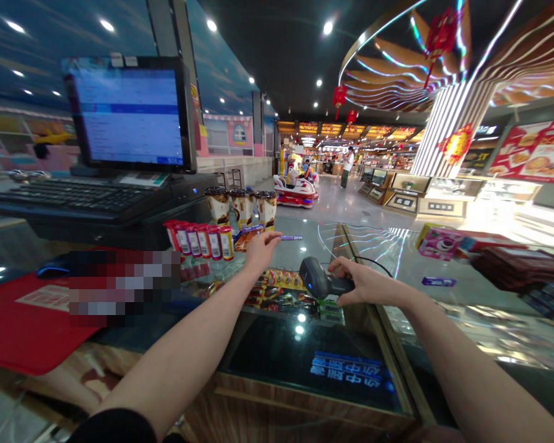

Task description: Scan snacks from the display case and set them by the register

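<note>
My left hand [262, 251] reaches over the glass counter with its fingers pinched on the end of a slim purple stick pack [292, 237]. In my right hand [362, 282] is a black barcode scanner [322, 280], its handle between thumb and fingers and its head turned to the left. Beside my left hand stand a row of small red-capped tubes [205, 241], a few orange and purple packets [248, 235] and brown-and-white lidded cups [242, 208]. A similar purple pack [438, 281] lies on the glass to the right of my right hand.
At the left are a monitor [129, 117], a keyboard [69, 195], a mouse [55, 266] and a red mat [23, 326]. The scanner's black cable [381, 264] curves over the glass. Pink boxes [441, 243] and dark red packages [512, 271] lie on the right. Goods show under the glass.
</note>
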Motion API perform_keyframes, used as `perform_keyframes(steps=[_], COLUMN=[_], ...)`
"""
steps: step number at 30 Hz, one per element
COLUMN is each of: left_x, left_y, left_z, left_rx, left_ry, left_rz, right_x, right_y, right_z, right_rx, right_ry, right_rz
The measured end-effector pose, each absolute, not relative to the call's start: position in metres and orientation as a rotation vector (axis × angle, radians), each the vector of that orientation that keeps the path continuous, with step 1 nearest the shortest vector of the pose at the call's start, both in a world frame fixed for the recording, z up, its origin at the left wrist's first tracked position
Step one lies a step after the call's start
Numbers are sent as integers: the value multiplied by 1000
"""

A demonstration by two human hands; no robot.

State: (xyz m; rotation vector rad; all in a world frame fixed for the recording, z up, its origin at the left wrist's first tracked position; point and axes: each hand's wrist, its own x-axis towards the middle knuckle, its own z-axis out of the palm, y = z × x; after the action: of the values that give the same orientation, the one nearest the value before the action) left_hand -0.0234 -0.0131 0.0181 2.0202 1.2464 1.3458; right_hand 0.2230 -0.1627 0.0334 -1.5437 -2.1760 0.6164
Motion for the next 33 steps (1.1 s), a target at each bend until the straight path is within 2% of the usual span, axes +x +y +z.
perform_keyframes(steps=[12, 24, 33], left_x=[-23, -23, -20], left_y=[-14, -14, -14], left_z=[19, 20, 20], left_rx=[2024, 2030, 2016], left_ry=[1246, 1236, 1226], left_rz=[1340, 1335, 1323], right_x=[222, 230, 233], right_y=[-164, -161, -138], right_z=[36, 36, 28], right_rx=[-1593, -1462, -1459], right_ry=[-2201, -2026, -1822], right_rz=[612, 783, 534])
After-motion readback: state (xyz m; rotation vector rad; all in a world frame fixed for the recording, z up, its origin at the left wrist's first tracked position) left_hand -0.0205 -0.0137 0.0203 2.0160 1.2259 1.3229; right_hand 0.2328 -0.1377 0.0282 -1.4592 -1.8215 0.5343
